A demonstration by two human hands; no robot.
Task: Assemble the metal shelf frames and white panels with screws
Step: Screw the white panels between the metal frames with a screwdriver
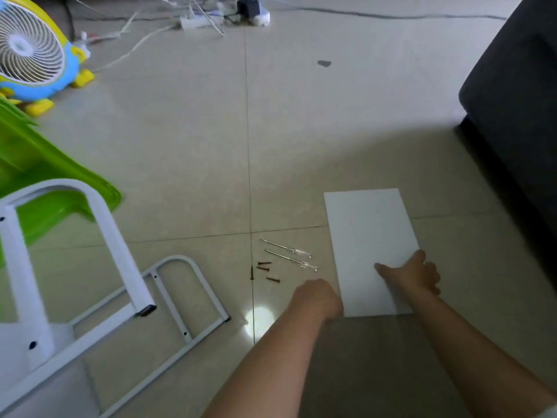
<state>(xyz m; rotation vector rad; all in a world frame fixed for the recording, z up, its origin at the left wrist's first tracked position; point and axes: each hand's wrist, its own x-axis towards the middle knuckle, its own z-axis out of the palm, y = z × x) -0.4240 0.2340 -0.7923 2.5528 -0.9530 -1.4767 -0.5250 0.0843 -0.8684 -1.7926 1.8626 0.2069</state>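
Both my hands are at the white panel [369, 236], flat on the floor [180, 146] with its long axis running away from me: right hand [417, 274] pinches its right edge, thumb on top; left hand [318, 300] curls at its near-left corner, fingers hidden.

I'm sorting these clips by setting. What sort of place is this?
Probably a living room at home: a tiled floor under the white panel, a toy-like blue and yellow fan, a dark sofa, and power strips with loose cables.

Four screws [273, 279], two screwdrivers [284, 248], two frames [120, 251] (white), one panel [370, 236].
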